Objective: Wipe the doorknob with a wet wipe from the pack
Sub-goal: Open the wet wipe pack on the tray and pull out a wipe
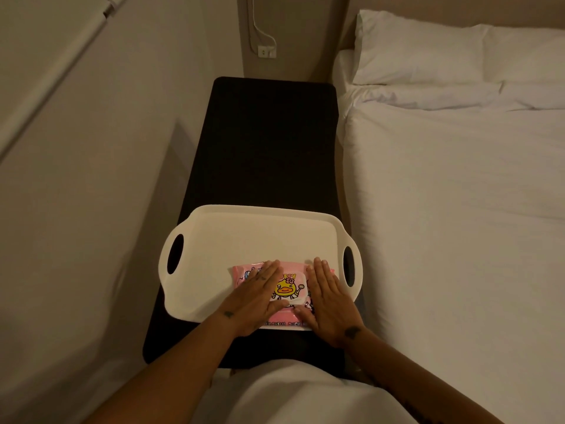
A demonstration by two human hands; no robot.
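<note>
Dark bench (263,142): long, flat-topped, rounded corners, running from 6 o'clock toward 12 o'clock between a pale wall at 9 o'clock and a white bed (458,194) at 3 o'clock, which it stands just beside. Far half of the top bare. One item directly on it: cream tray (244,228), rectangular, raised rim, cut-out handle at each short end, set crosswise on the near half toward 6 o'clock; both handle ends overhang the bench's long edges. In the tray, at its 6 o'clock rim: pink wet-wipe pack (287,289), lying flat, duck cartoon on top.
</note>
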